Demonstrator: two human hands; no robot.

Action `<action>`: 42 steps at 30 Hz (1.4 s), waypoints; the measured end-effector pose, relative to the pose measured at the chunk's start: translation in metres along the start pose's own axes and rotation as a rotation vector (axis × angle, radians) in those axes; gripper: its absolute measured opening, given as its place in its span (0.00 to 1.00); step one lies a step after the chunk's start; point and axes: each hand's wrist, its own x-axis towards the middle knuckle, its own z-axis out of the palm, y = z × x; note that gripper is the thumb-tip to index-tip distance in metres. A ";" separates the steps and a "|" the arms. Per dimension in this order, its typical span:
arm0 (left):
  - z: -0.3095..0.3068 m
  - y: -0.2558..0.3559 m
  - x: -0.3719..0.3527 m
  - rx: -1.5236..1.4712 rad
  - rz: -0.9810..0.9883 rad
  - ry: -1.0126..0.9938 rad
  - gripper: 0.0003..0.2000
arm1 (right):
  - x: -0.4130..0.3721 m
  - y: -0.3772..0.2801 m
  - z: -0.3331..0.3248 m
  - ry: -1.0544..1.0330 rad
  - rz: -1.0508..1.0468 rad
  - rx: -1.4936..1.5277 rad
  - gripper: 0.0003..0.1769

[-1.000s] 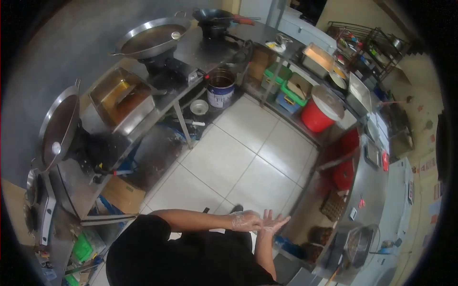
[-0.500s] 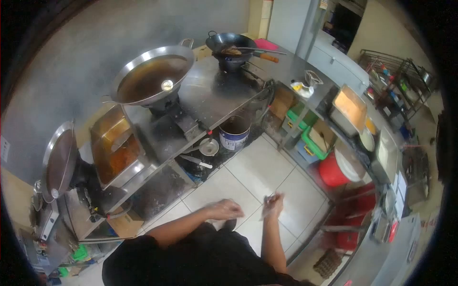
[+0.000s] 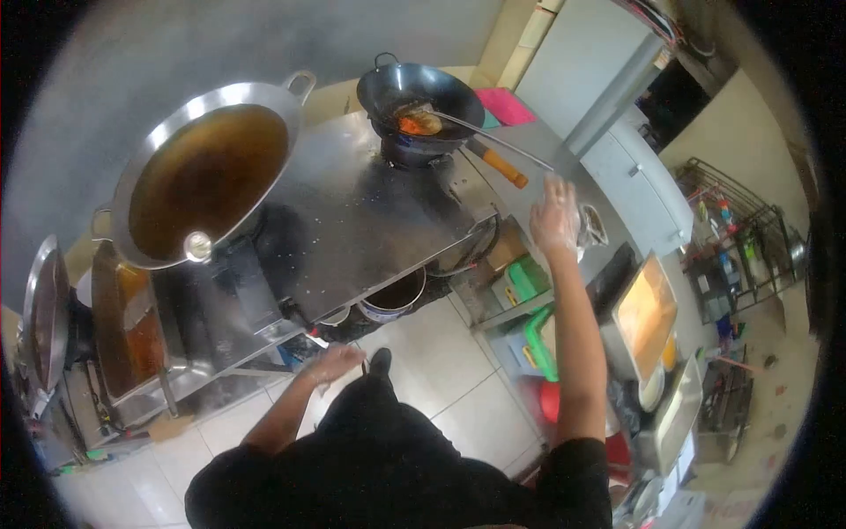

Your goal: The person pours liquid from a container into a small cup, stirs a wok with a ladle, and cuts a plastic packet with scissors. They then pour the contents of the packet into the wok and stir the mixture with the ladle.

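My right hand [image 3: 555,216] is stretched forward at the right, its fingers extended, in what looks like a thin clear glove. Its fingertips are right at the end of the long metal handle of a utensil [image 3: 493,141]. That utensil rests in a black wok [image 3: 374,84], its head beside some orange-brown food [image 3: 419,122]. The wok's wooden handle [image 3: 507,169] points toward me. Low in front of my body, my left hand [image 3: 337,363] hangs near the counter's front edge, fingers loosely stretched and slightly blurred, nothing seen in it.
A large metal pan of brown liquid [image 3: 207,176] stands on the steel counter [image 3: 344,229]. Left of it are a deep tray [image 3: 110,335] and another pan [image 3: 44,309]. Trays [image 3: 643,317] line the right-hand counter. A bucket [image 3: 395,300] sits under the counter edge.
My hands have parted: the right has reached forward to the utensil's handle end, the left has moved leftward. The view has come closer to the black wok and the counter.
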 end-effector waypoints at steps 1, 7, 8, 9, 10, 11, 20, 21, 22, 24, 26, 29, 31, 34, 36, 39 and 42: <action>-0.006 0.028 0.024 0.000 0.067 0.015 0.24 | 0.031 0.011 0.024 -0.007 -0.019 0.005 0.36; -0.028 0.144 0.086 -0.123 0.233 0.041 0.22 | 0.168 0.039 0.104 -0.633 -0.029 -0.135 0.33; -0.028 0.157 0.092 -0.187 0.245 0.021 0.22 | 0.178 0.050 0.132 -0.727 -0.051 -0.036 0.32; -0.029 0.165 0.100 -0.200 0.234 0.047 0.22 | 0.192 0.058 0.159 -0.817 -0.077 0.063 0.31; -0.028 0.171 0.108 -0.181 0.195 0.081 0.22 | 0.203 0.059 0.174 -0.816 -0.107 0.073 0.31; -0.024 0.183 0.113 -0.166 0.154 0.111 0.23 | 0.210 0.059 0.182 -0.795 -0.198 0.116 0.31; 0.058 0.314 0.224 -0.783 0.217 0.191 0.45 | 0.289 0.163 0.066 -0.828 -0.668 0.235 0.29; 0.068 0.331 0.245 -0.921 0.299 0.155 0.45 | 0.296 0.172 0.066 -0.832 -0.689 0.242 0.29; 0.074 0.350 0.263 -1.035 0.323 0.109 0.46 | 0.304 0.178 0.066 -0.824 -0.757 0.209 0.29; 0.075 0.388 0.294 -1.147 0.352 0.073 0.46 | 0.313 0.183 0.083 -0.805 -0.833 0.180 0.29; 0.075 0.422 0.313 -1.381 0.437 0.045 0.46 | 0.304 0.179 0.134 -0.628 -0.995 0.356 0.29; 0.068 0.438 0.331 -1.321 0.312 0.126 0.44 | 0.276 0.130 0.161 -0.495 -0.913 0.335 0.31; 0.067 0.441 0.334 -1.364 0.279 0.114 0.42 | 0.276 0.112 0.137 -0.494 -0.817 0.215 0.34; 0.061 0.451 0.330 -1.455 0.329 0.057 0.36 | 0.276 0.127 0.130 -0.568 -0.744 0.153 0.35; 0.056 0.453 0.331 -1.515 0.411 0.018 0.32 | 0.278 0.138 0.126 -0.633 -0.685 0.077 0.36; 0.055 0.449 0.338 -1.519 0.450 -0.009 0.27 | 0.275 0.119 0.107 -0.650 -0.694 0.085 0.31; 0.057 0.456 0.338 -1.459 0.398 0.056 0.22 | 0.271 0.107 0.127 -0.552 -0.701 0.207 0.30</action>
